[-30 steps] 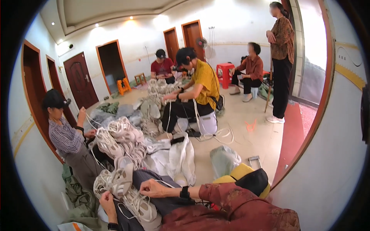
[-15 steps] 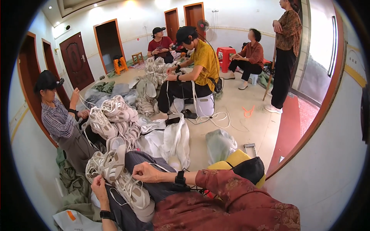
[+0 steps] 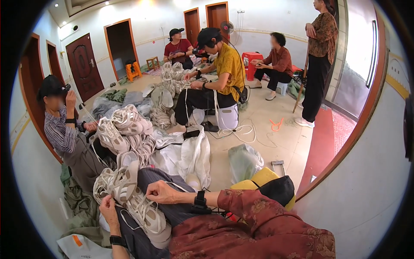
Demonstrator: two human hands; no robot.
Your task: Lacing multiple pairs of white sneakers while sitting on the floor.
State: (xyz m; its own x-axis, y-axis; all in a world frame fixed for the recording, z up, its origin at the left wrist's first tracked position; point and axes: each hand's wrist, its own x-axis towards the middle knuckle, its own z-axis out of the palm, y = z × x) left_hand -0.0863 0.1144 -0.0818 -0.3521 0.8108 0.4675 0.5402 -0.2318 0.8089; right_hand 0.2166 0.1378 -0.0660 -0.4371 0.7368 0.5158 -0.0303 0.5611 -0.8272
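A beige and white sneaker (image 3: 148, 218) lies across my lap, its toe toward me and pale laces loose over its upper. My right hand (image 3: 161, 192) is closed in a pinch on a white shoelace (image 3: 177, 187) just above the shoe's lacing. On the other side, my left hand (image 3: 109, 211) has its fingers drawn together at the laces beside the shoe. The lace between those fingertips is thin and hard to make out. Touching this shoe, more tied-together sneakers (image 3: 120, 183) rest beyond it by my knees.
A heap of similar sneakers (image 3: 127, 129) lies ahead, with co-workers seated around it. White cloth (image 3: 185, 153), a clear plastic bag (image 3: 245, 162) and a yellow and black cushion-like item (image 3: 269, 185) lie to the right. Green fabric (image 3: 79, 203) is at left. A person stands by the doorway.
My hands stay almost in place at the laces. The co-worker at left has raised a hand toward the cap, and the view has shifted slightly.
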